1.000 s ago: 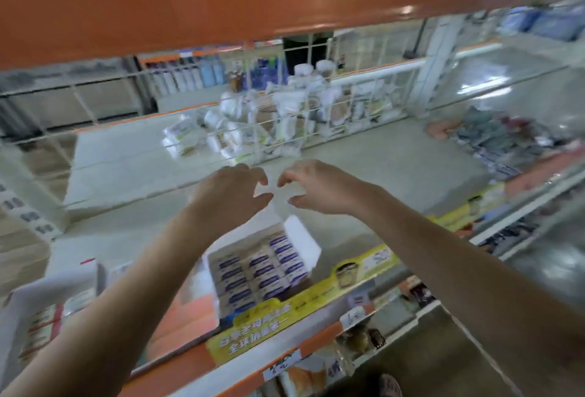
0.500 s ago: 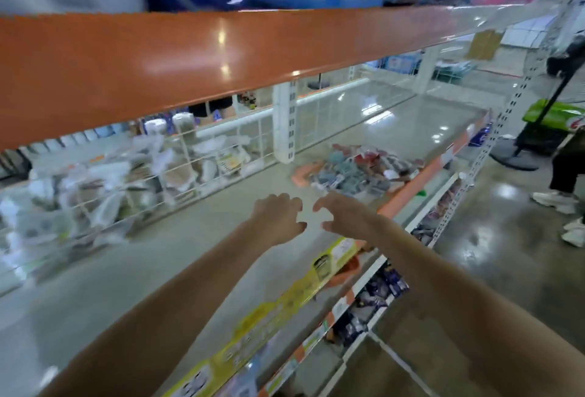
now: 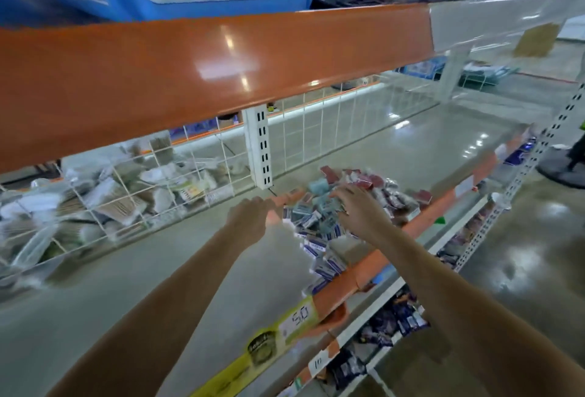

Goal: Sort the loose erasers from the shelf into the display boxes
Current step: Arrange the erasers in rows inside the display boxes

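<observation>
Fingers of my right hand (image 3: 357, 210) are lying spread and relaxed atop the heap of small blue-and-white wrapped loose erasers (image 3: 319, 229), gripping nothing I can see. My left hand (image 3: 250, 222) is hovering just beside the heap, fingers loosely curled, empty. Erasers are sitting on the pale grey shelf (image 3: 221, 270), near its orange front edge strip (image 3: 354, 276); white wire-mesh divider (image 3: 316, 131) is standing behind.

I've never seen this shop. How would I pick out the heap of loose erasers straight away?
Find the grey shelf under the orange beam, then the white slotted post at its back. The eraser heap lies just in front and right of it, under the right hand: small blue-and-white and dark red packs lying loose, unlike the bagged goods behind the wire grid.
</observation>
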